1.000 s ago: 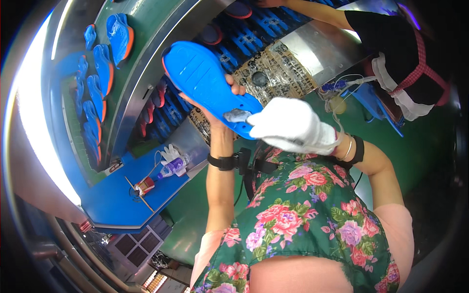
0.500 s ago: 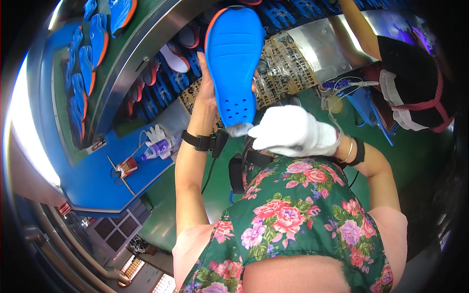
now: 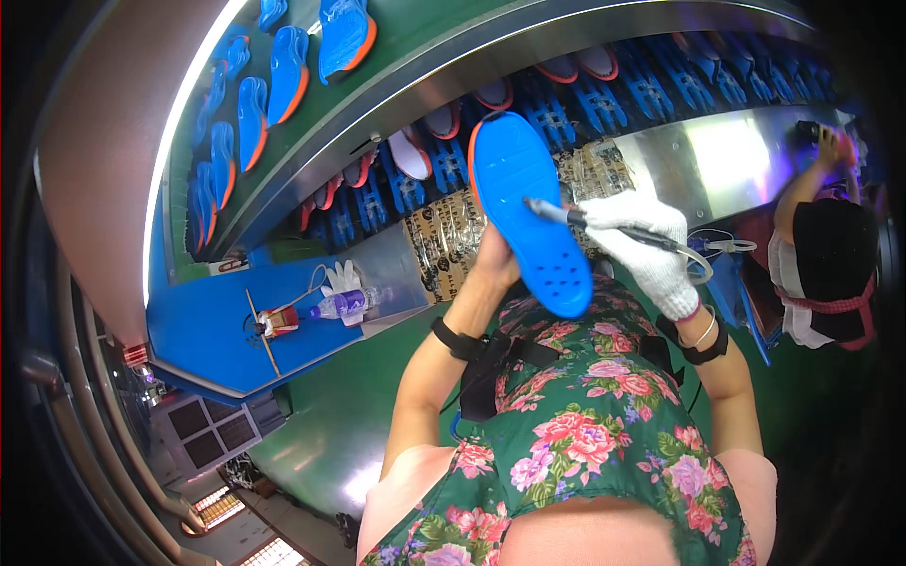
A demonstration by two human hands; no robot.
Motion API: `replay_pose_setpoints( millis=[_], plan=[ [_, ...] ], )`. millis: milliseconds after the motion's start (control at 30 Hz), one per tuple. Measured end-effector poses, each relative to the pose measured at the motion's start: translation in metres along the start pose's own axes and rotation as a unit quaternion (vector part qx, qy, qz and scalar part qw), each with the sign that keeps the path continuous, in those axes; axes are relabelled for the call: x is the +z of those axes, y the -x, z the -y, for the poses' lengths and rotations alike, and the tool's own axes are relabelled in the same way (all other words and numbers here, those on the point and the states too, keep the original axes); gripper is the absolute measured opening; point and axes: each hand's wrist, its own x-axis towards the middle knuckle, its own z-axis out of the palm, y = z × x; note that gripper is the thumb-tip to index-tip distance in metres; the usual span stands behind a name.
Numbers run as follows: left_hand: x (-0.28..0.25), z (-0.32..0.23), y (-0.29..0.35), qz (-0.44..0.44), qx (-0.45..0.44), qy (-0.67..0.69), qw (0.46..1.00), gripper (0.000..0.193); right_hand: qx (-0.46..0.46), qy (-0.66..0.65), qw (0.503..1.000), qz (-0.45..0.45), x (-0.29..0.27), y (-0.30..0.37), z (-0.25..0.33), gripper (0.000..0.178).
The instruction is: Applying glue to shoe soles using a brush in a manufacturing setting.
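Note:
My bare left hand point(image 3: 497, 251) grips a blue shoe sole point(image 3: 519, 170) from behind, by its left edge; most of its fingers are hidden. The sole has an orange rim on one side and several small holes at the near end. It is held up and tilted, toe end away from me. My right hand point(image 3: 644, 243), in a white knitted glove, is closed round a dark pen-shaped brush point(image 3: 557, 212) with a pale tube trailing behind. The brush tip lies at the middle of the sole's surface, on or just above it.
Beyond my hands runs a line of blue shoe holders point(image 3: 651, 91), with a metal ledge point(image 3: 727, 160) before it. Blue soles point(image 3: 289, 71) lie on a green belt at the upper left. A bottle point(image 3: 342, 303) and a glove rest on a blue table point(image 3: 212, 330). A co-worker point(image 3: 830, 255) is at right.
The brush has moved from the sole's near end to its middle. The sole has turned, its near end swinging right. My view has shifted, showing more of the line at right.

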Motion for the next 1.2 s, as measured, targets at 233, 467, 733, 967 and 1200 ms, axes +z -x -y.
replay_pose_setpoints(
  millis=[233,467,733,967,1200],
  plan=[
    [0.023,-0.003,0.018,-0.031,-0.016,-0.046,0.998,0.048,-0.109,0.084,0.989,0.061,-0.007,-0.012,-0.003,0.016],
    [0.01,0.01,0.026,0.121,-0.008,0.319,0.94,0.082,-0.13,0.131,0.982,0.028,0.002,0.008,0.011,0.016],
    [0.012,0.039,0.014,0.152,0.068,0.237,0.957,0.098,-0.196,0.145,0.97,-0.019,0.001,-0.009,0.024,0.019],
    [0.034,0.043,0.019,0.014,0.047,0.066,0.997,0.1,-0.279,0.155,0.947,-0.043,-0.006,-0.045,0.03,0.031],
    [0.03,0.041,0.024,0.014,0.013,0.022,1.0,0.099,-0.304,0.23,0.924,0.036,0.01,-0.039,0.036,0.037]
  ],
)
